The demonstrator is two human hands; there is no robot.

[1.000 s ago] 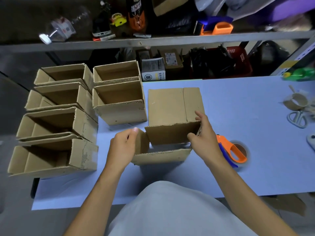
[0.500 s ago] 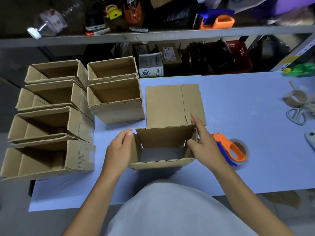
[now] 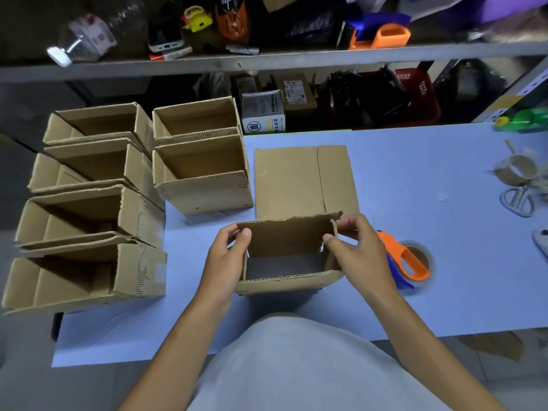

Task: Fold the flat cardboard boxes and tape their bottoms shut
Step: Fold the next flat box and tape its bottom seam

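Left hand (image 3: 226, 256) grips the left wall of the opened box (image 3: 289, 256), thumb over the top edge inside, fingers outside. Right hand (image 3: 360, 253) pinches the right flap at the far right corner, thumb inside, fingers curled outside. Both grips sit higher on the walls than half a second ago, when the right fingers lay extended along the far corner. The box stands upright at the near middle of the blue table (image 3: 415, 179), now squared into a rectangle, where a second ago it was a half-collapsed sleeve. Its bottom is open; the table shows through.

The flat cardboard sheet (image 3: 302, 179) lies just beyond it, unchanged. The orange tape dispenser (image 3: 407, 262) rests just right of the right hand, unmoved. Six folded boxes (image 3: 89, 218) stand in rows at the left. Scissors (image 3: 517, 200) and a tape core (image 3: 517, 172) lie at the far right edge.
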